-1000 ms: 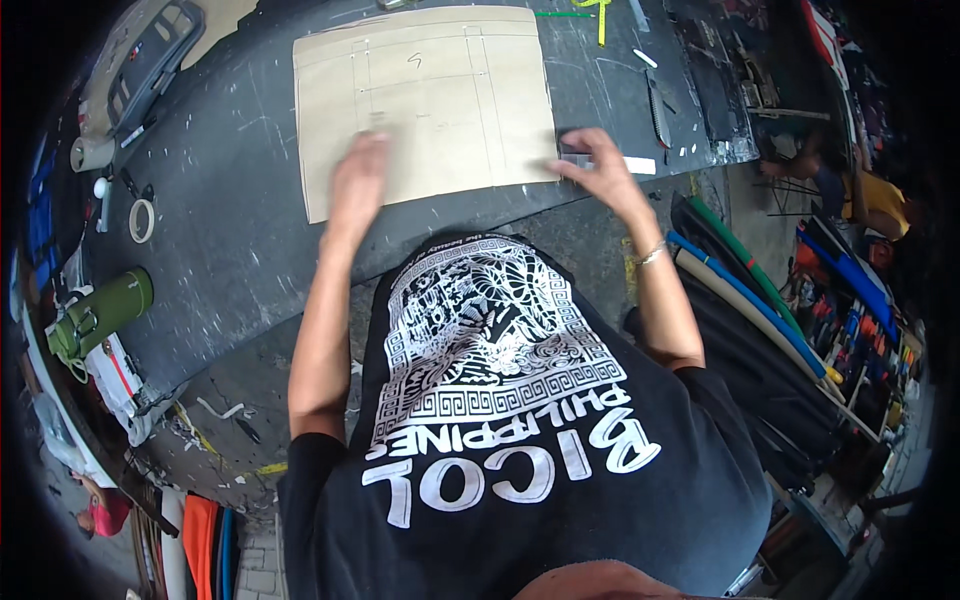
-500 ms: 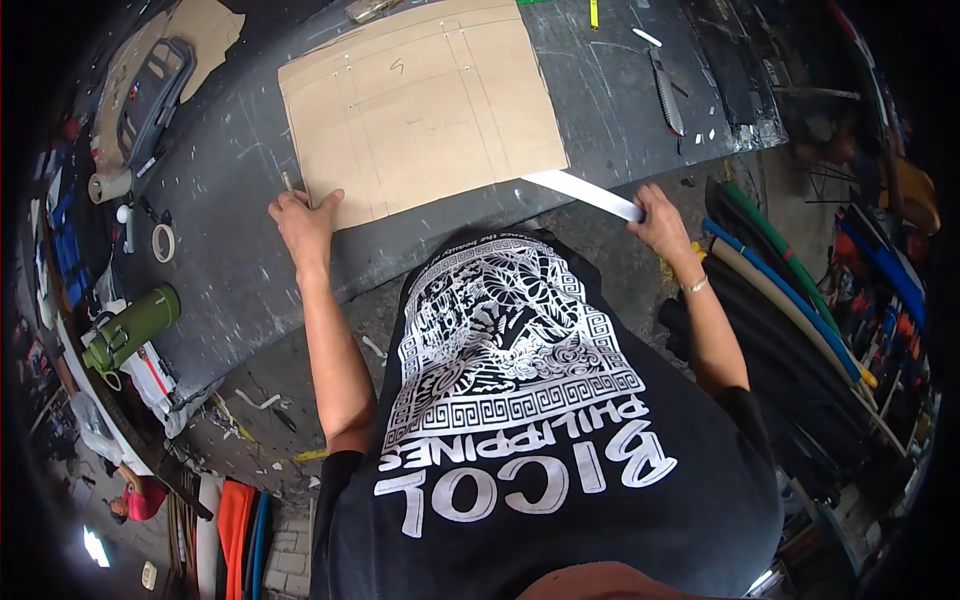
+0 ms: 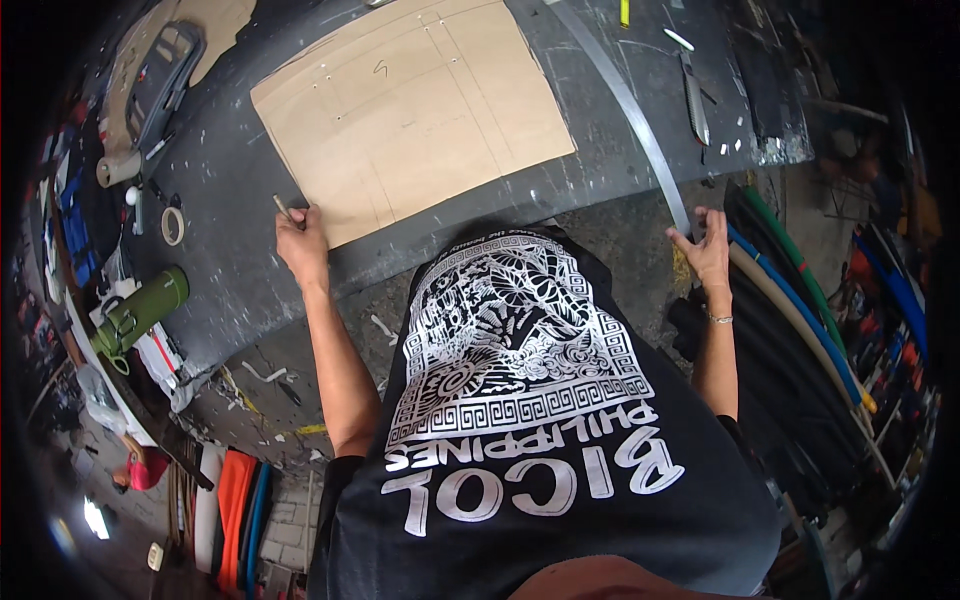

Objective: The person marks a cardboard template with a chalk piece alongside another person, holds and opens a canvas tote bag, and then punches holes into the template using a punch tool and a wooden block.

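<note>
1. We see the brown sheet of paper (image 3: 430, 125) lying flat on the dark worktable (image 3: 230, 270), in front of the person; it bears thin ruled lines, small pale dots and a short curved mark.
2. We find the left hand (image 3: 302, 248) at the sheet's near left corner, its fingers closed around a slim, pencil-like stick (image 3: 284, 207), whose upper end points away from the body.
3. We note the right hand (image 3: 706, 248) beyond the table's near edge, thumb and fingers parted around the near end of a long metal strip (image 3: 640, 128); we cannot tell whether they touch it.
4. We trace this strip to the right of the sheet, apart from it, its near end projecting past the table edge.
5. We observe a utility knife (image 3: 693, 100) right of the strip, with a small white piece (image 3: 678, 40) by its far end.
6. At left we mark a tape roll (image 3: 173, 226) and a green cylindrical container (image 3: 143, 308).
</note>
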### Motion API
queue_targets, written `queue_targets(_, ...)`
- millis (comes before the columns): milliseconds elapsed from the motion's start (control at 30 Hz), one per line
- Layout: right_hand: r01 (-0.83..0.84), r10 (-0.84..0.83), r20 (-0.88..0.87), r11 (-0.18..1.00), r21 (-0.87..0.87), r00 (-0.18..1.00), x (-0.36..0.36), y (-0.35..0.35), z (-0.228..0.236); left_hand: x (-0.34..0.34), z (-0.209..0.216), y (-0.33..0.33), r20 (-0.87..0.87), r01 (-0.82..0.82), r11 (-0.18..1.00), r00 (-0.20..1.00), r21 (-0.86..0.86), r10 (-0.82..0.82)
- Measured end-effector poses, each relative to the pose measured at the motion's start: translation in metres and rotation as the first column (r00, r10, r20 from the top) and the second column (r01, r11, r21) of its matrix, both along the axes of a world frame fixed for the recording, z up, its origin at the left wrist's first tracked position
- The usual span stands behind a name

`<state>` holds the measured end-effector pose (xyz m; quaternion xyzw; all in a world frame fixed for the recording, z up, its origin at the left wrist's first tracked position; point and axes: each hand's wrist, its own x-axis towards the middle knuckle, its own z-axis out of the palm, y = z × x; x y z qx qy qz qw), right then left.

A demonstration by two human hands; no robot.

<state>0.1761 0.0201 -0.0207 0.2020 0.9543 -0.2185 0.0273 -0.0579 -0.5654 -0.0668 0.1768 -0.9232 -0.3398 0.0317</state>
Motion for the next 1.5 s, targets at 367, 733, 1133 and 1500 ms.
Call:
queue_targets(367, -0.554, 0.574, -0.487, 0.808, 0.201, 0.659, -0.315, -0.086, -0.004, -0.014, 0.017, 0.048, 0.050, 0.459, 0.846, 0.884, -0.271, -0.464)
queue_targets(733, -0.708, 0.731, -0.295, 0.677, 0.200, 0.615, -0.501, -0.149, -0.023, -0.039, 0.014, 0.125, 0.181, 0.507, 0.845, 0.859, -0.166, -0.480)
queue_targets(1133, -0.557, 0.568, -0.040, 0.817, 0.152, 0.822, -0.450, -0.153, 0.033, -0.043, 0.004, 0.116, 0.151, 0.511, 0.823, 0.860, -0.249, -0.488)
queue_targets(1500, 0.182, 0.084, 0.302, 0.637, -0.749, 0.950, -0.166, -0.160, 0.019, -0.055, 0.013, 0.163, -0.123, 0.690, 0.722, 0.722, 0.058, -0.680)
